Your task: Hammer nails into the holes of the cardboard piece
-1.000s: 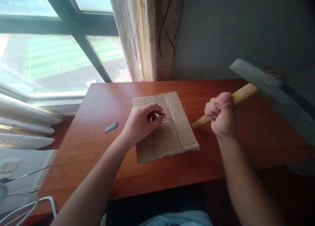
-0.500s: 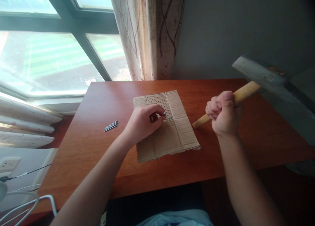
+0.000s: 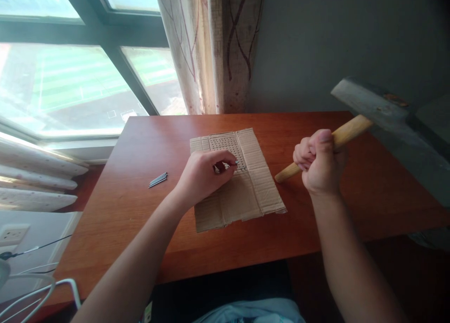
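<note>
Hammer (image 3: 349, 132) and nail (image 3: 236, 163) held over a corrugated cardboard sheet (image 3: 237, 199)

The left hand (image 3: 207, 173) extends across the sheet. Its grip is a pinch, thumb and index finger closed on the nail, of which only a small bright end shows at the fingertips; the remainder is hidden. The nail is located at the grid of dark holes (image 3: 222, 142) in the far part of the sheet, near the grid's right-hand side. Whether its point touches the surface cannot be told. The right hand (image 3: 319, 163), to the right of the sheet, has its grip wrapped firmly around the hammer's wooden handle, thumb uppermost. The handle slopes upward to the right: its butt end is near the sheet's right edge, while the metal head (image 3: 371, 100) is raised beyond the fist, well apart from the nail.

The creased sheet, ragged along its near edge, lies on a reddish-brown wooden tabletop (image 3: 133, 234). To its left, a small bundle of loose nails (image 3: 158, 179) lies roughly parallel, near the left forearm. A patterned curtain (image 3: 207, 56) hangs behind the tabletop, between a window (image 3: 77, 79) at left and a grey wall (image 3: 309, 56) at right. A wall socket (image 3: 14, 235) and looped white cable (image 3: 72, 288) occupy the lower left.
</note>
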A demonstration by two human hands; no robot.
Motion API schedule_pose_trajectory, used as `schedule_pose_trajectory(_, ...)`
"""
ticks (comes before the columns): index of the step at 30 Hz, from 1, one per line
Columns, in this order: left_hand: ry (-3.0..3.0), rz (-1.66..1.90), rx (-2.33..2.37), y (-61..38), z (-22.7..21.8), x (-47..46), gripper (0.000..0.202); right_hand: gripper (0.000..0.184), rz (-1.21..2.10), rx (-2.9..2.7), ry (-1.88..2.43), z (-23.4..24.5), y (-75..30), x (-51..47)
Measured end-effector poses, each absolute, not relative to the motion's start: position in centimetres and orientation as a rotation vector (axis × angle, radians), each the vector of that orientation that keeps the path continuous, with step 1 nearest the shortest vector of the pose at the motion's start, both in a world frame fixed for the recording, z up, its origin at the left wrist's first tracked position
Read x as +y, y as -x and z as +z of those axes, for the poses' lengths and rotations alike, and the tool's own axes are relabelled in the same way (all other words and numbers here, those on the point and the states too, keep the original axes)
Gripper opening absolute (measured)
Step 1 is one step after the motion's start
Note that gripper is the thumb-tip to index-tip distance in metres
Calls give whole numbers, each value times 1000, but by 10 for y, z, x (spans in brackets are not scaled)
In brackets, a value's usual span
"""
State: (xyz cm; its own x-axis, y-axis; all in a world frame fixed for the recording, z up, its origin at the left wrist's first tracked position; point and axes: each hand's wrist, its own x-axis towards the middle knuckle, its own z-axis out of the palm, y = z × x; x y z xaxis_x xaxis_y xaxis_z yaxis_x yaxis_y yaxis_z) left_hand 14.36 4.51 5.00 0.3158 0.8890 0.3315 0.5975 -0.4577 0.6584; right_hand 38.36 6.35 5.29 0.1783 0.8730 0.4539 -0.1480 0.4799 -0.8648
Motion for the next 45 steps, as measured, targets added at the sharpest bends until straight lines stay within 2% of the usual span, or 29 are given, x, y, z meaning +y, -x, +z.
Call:
schedule_pose_trajectory(40,-2200,938,1325,-146,46,46,8,55,817,-1174,801,51,-379,62)
schedule_pose_trajectory(45,-2168,919,1351,-146,43,47,8,52,821,-1409,1084,58,-387,48)
